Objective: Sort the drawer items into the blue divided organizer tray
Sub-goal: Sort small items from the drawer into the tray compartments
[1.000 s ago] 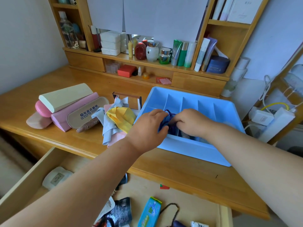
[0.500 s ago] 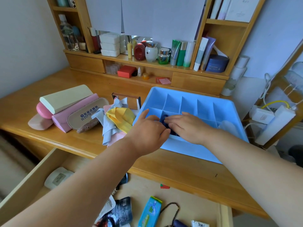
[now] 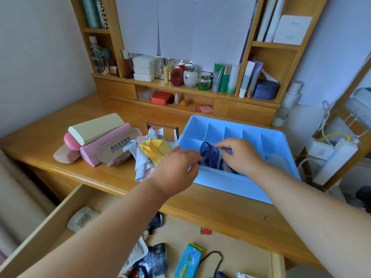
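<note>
Inside the blue tray [image 3: 239, 185], a purple band [image 3: 208, 155] sits in a near compartment between the left hand [image 3: 176, 169] and right hand [image 3: 241, 155]. Both hands hover with loosely curled fingers; whether either pinches the band, I cannot tell. Below them, the open drawer [image 3: 50, 223] holds packets and a bead string [image 3: 214, 257].

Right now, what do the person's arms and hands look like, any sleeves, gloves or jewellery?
Both arms are bare along their whole visible length, with no sleeves in view. The left hand and right hand wear no gloves, and no rings, watch or bracelet show on the sides visible.
</note>
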`<state>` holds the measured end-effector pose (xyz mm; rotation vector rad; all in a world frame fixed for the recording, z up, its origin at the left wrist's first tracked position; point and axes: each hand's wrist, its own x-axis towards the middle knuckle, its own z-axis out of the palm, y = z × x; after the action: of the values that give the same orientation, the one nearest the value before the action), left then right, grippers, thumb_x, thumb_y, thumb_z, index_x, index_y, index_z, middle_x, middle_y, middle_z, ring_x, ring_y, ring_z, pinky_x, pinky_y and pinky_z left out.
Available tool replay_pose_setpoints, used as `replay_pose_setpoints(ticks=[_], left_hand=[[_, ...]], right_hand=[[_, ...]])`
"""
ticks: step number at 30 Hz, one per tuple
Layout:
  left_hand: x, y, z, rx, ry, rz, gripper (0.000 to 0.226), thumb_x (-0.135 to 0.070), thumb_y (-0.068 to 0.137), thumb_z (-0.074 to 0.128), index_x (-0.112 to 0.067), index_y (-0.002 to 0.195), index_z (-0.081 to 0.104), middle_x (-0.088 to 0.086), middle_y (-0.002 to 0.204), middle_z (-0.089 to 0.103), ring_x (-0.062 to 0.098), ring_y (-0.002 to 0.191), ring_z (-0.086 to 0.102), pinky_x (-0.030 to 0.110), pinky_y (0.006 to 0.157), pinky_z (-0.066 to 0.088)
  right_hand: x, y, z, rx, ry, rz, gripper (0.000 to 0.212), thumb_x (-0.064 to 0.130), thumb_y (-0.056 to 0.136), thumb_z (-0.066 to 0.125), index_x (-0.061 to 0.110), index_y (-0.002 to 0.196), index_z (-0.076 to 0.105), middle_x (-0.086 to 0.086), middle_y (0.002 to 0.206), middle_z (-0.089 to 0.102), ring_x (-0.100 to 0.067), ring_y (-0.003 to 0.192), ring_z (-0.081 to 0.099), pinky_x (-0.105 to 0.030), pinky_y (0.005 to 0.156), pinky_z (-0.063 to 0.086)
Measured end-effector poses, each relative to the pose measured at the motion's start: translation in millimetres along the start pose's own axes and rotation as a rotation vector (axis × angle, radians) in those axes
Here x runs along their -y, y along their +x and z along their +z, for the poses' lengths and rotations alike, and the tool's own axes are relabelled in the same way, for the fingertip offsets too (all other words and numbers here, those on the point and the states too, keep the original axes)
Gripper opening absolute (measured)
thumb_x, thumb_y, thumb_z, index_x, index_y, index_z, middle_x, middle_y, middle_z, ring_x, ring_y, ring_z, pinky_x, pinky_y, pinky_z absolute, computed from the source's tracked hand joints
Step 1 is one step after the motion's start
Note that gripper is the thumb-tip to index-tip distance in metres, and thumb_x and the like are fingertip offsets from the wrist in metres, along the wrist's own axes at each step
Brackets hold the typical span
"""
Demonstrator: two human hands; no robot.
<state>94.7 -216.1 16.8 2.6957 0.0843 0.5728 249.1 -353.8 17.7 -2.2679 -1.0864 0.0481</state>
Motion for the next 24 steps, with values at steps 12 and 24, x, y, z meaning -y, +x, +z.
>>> replay_pose_setpoints(ticks=[12, 24], left_hand=[[-1.0, -47.6, 18.6, -0.200, -0.106, -0.071, 0.030, 0.000, 0.082, 0.063, -0.009, 0.110, 0.069, 0.003, 0.121, 0.066, 0.020, 0.117, 0.058, 0.037, 0.108, 0.036], [2.9, -42.3, 18.0, -0.259, -0.077, -0.069, 0.028, 0.003, 0.078, 0.065, -0.011, 0.102, 0.073, 0.001, 0.109, 0.071, 0.016, 0.103, 0.066, 0.038, 0.107, 0.036]], right_hand=[[17.4, 16.3, 9.7, 0.296, -0.131, -0.080, 0.052, 0.010, 0.099, 0.040, 0.037, 0.143, 0.036, 0.014, 0.156, 0.022, -0.009, 0.141, 0.025, -0.027, 0.110, 0.025], [30.0, 25.9, 14.8, 0.371, -0.230, -0.064, 0.031, 0.003, 0.083, 0.059, 0.022, 0.103, 0.073, 0.009, 0.104, 0.069, -0.007, 0.093, 0.061, -0.017, 0.076, 0.043]])
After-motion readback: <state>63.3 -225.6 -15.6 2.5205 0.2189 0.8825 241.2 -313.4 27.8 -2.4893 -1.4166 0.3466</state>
